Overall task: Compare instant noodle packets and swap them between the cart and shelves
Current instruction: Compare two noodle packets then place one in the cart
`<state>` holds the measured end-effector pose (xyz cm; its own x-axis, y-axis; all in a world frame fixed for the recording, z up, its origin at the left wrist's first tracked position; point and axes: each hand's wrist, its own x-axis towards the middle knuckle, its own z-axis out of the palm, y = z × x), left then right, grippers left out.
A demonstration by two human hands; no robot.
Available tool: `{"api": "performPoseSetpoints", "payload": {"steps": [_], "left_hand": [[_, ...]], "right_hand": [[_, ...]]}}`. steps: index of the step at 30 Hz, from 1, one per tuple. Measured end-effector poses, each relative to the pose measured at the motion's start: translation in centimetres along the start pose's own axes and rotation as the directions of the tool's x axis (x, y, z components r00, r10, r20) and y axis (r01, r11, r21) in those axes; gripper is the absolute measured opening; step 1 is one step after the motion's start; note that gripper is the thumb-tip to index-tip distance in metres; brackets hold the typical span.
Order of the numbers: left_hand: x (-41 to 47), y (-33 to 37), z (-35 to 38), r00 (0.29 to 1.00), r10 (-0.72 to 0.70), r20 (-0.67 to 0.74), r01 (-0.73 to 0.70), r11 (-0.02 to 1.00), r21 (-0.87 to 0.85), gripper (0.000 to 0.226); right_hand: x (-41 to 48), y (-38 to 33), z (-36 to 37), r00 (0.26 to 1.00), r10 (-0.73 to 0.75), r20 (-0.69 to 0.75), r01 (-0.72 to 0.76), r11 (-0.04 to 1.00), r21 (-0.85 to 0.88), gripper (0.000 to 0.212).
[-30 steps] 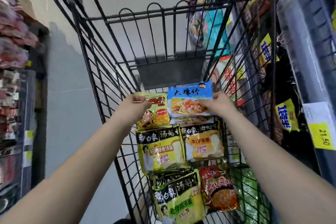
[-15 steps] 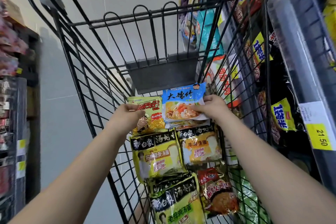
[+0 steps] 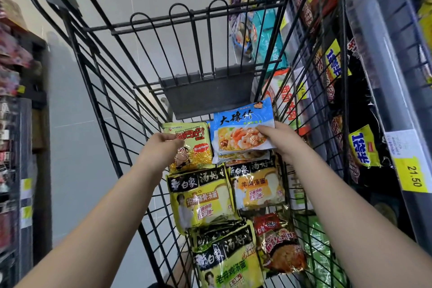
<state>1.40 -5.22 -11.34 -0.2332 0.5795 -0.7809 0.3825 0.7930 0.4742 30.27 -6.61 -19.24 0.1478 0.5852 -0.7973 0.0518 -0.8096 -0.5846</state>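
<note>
Inside the black wire cart, my left hand pinches the left edge of a yellow-green noodle packet. My right hand grips the right edge of a blue noodle packet with a seafood picture, held just beside the yellow-green one. Below them lie a yellow and black packet, a second yellow and black packet, a third one nearest me, and a red packet. Another packet lies partly hidden under the blue one.
A shelf on the right holds yellow, black and red noodle packs, with a yellow price tag reading 21.50. The cart's grey fold-down seat flap stands at the far end. Another shelf lines the left aisle side.
Both hands keep hold of their packets. The blue packet has risen a little and tilted, and the view has shifted slightly.
</note>
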Motion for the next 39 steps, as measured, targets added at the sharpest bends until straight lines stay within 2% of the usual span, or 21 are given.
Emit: {"api": "performPoseSetpoints", "payload": {"steps": [4,9,11,13,15,17,18,19,21,22,24,26,27,29,32,35,39], "left_hand": [[0.5,-0.4,0.5,0.999,-0.011,-0.032,0.013,0.998,0.058,0.016],[2.1,-1.2,1.3,0.993,-0.090,-0.073,0.097,0.989,0.107,0.045],[3.0,-1.3,1.9,0.992,-0.102,-0.072,0.111,0.985,0.131,0.041],[3.9,-1.3,2.5,0.988,-0.133,-0.073,0.146,0.966,0.213,0.025],[4.9,-1.3,2.9,0.985,-0.146,-0.092,0.168,0.932,0.321,0.020],[5.4,-1.1,3.3,0.985,-0.140,-0.096,0.166,0.912,0.375,0.025],[6.2,-1.3,3.3,0.981,-0.144,-0.132,0.180,0.928,0.327,0.031],[6.4,-1.3,3.4,0.981,-0.151,-0.125,0.186,0.918,0.351,0.036],[6.1,-1.4,4.0,0.995,-0.062,-0.079,0.097,0.789,0.607,0.040],[5.8,-0.8,4.2,0.997,-0.057,-0.055,0.079,0.754,0.652,0.039],[6.2,-0.9,4.2,0.994,-0.086,-0.074,0.113,0.781,0.614,0.037],[7.0,-1.2,4.2,0.974,-0.207,-0.091,0.226,0.921,0.318,0.035],[7.3,-1.9,4.3,0.969,-0.216,-0.122,0.234,0.958,0.163,0.034],[7.5,-3.4,4.7,0.975,-0.144,-0.168,0.169,0.975,0.146,0.036],[6.9,-4.9,5.3,0.985,-0.052,-0.166,0.079,0.984,0.161,0.064],[6.3,-5.5,5.5,0.972,0.040,-0.232,-0.022,0.997,0.078,0.077],[6.0,-5.9,5.0,0.963,0.090,-0.252,-0.081,0.996,0.049,0.091]], "right_hand": [[-0.4,0.5,-0.1,0.999,-0.052,0.003,0.052,0.998,0.031,0.010],[-1.6,0.7,-0.8,0.991,-0.136,-0.023,0.136,0.991,0.006,0.015],[-2.3,0.7,-1.0,0.985,-0.174,-0.018,0.174,0.985,-0.014,0.019],[-3.2,0.8,-1.1,0.978,-0.209,-0.008,0.209,0.978,-0.007,0.023],[-4.3,0.6,-1.3,0.974,-0.226,-0.002,0.226,0.974,0.032,0.027],[-5.5,0.5,-1.5,0.971,-0.239,0.015,0.237,0.969,0.069,0.028],[-6.2,0.3,-1.5,0.969,-0.247,0.022,0.245,0.966,0.078,0.028],[-6.8,0.2,-1.6,0.966,-0.255,0.026,0.253,0.964,0.080,0.028],[-8.1,0.0,-1.8,0.963,-0.268,0.031,0.264,0.959,0.108,0.027],[-8.7,0.0,-1.9,0.962,-0.272,0.029,0.266,0.955,0.131,0.027],[-10.0,-0.1,-2.2,0.961,-0.275,0.034,0.267,0.951,0.157,0.028],[-11.0,-0.1,-2.5,0.961,-0.274,0.028,0.265,0.948,0.177,0.028],[-11.3,-0.1,-2.8,0.962,-0.272,0.017,0.264,0.946,0.186,0.027],[-11.8,0.0,-3.2,0.964,-0.267,-0.003,0.262,0.943,0.204,0.025],[-12.4,-0.1,-3.4,0.962,-0.272,-0.015,0.269,0.937,0.223,0.027],[-12.8,-0.4,-3.2,0.957,-0.289,-0.011,0.285,0.935,0.210,0.026],[-12.8,-0.1,-3.0,0.953,-0.302,-0.033,0.303,0.936,0.181,0.026]]}}
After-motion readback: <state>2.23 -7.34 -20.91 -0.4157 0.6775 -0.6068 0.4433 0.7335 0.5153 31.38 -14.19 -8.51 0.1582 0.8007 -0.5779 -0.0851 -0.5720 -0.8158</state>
